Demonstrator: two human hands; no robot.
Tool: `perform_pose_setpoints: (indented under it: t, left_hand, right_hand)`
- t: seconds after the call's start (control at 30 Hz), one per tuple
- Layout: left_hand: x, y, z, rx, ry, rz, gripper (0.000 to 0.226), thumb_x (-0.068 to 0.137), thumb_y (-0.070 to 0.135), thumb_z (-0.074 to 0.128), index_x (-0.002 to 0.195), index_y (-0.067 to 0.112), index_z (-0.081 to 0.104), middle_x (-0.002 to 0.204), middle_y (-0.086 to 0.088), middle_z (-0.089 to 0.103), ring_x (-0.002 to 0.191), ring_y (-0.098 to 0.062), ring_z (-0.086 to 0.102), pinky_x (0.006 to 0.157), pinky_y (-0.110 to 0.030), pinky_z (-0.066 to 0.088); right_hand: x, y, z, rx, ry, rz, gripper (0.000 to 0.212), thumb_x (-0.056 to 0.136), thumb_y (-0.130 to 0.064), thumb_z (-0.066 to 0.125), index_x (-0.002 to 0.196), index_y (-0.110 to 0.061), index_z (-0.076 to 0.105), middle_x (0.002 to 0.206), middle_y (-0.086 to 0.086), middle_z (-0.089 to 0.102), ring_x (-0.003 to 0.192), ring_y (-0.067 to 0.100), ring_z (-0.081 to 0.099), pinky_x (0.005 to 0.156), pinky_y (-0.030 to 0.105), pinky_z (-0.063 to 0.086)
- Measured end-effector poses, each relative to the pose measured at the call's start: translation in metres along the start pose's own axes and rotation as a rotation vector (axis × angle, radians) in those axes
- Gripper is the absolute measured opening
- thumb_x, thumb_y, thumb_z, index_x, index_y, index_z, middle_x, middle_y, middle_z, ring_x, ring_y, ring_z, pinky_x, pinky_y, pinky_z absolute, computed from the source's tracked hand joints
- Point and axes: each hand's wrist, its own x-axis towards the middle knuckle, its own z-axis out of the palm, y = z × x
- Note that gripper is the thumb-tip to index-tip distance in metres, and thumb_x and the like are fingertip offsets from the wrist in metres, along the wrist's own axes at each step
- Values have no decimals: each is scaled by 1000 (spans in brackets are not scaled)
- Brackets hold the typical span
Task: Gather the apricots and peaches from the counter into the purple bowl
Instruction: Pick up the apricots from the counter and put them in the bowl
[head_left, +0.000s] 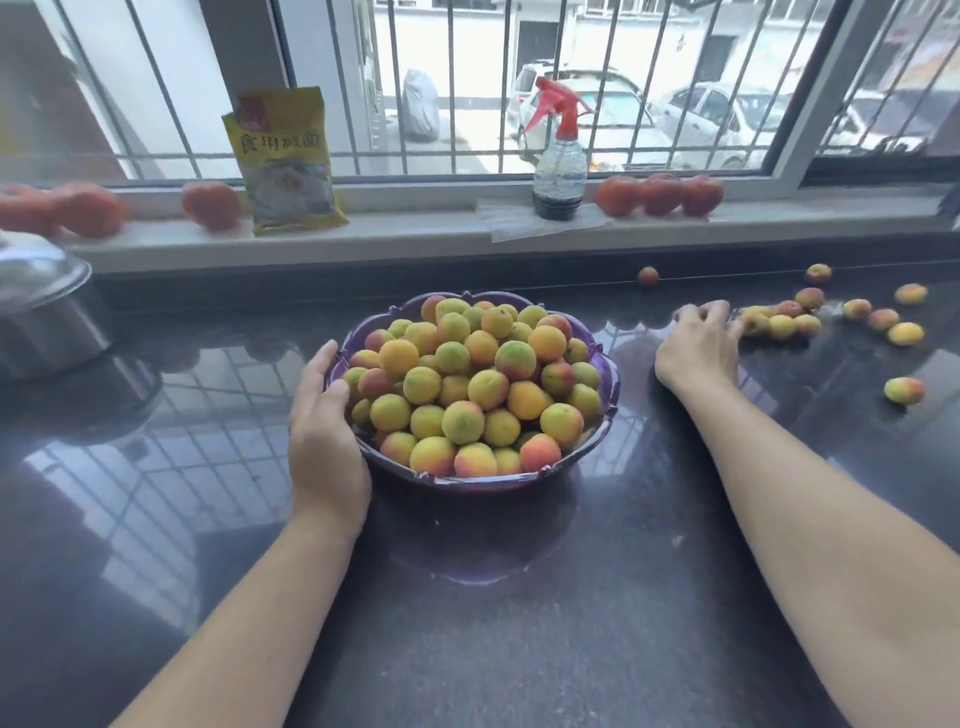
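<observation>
The purple bowl (467, 480) stands mid-counter, heaped with yellow, green and red apricots (467, 384). My left hand (324, 431) holds the bowl's left side, thumb hooked over the rim and palm against the wall. My right hand (696, 345) lies palm down on the counter to the bowl's right. Its loosely bent fingers touch the left end of a cluster of loose apricots (782, 325) and hold nothing that I can see. More loose fruit lies further right, one apricot (904, 389) apart and nearer to me. A small one (648, 276) sits by the sill.
Larger red peaches (660, 195) line the windowsill on the right, others (210, 205) on the left. A spray bottle (560, 166) and a yellow packet (285, 161) stand on the sill. A lidded steel pot (41, 312) is at the far left.
</observation>
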Motion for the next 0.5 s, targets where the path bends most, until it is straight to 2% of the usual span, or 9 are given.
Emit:
perform_pose_setpoints:
  t: [0.07, 0.17, 0.33, 0.5]
  left_hand:
    - [-1, 1, 0, 3, -17, 8, 47, 91, 34, 46, 134, 38, 64, 145, 4, 63, 133, -13, 61, 117, -44, 48]
    - [1, -1, -3, 39, -30, 26, 49, 91, 38, 46, 137, 39, 63, 146, 6, 63, 136, -15, 59, 119, -48, 46]
    - [1, -2, -4, 59, -40, 35, 54, 92, 38, 45, 144, 33, 61, 146, 5, 63, 135, -15, 60, 117, -48, 48]
    - [1, 0, -1, 52, -29, 40, 52, 91, 37, 45, 140, 33, 61, 143, 4, 64, 132, -15, 62, 116, -47, 49]
  right_hand:
    - [0, 2, 0, 14, 25, -13, 35, 94, -14, 49, 128, -11, 57, 133, 16, 38, 124, 41, 37, 106, 45, 36]
    - [2, 4, 2, 21, 0, 21, 39, 96, -17, 46, 134, -18, 55, 139, 14, 39, 130, 40, 37, 109, 45, 33]
    - [3, 2, 3, 30, 13, 8, 37, 94, -11, 46, 129, -17, 56, 138, 16, 41, 129, 42, 38, 109, 49, 36]
    - [-2, 2, -1, 72, 65, -60, 29, 93, -4, 50, 120, -14, 58, 123, 25, 53, 117, 45, 50, 99, 46, 43]
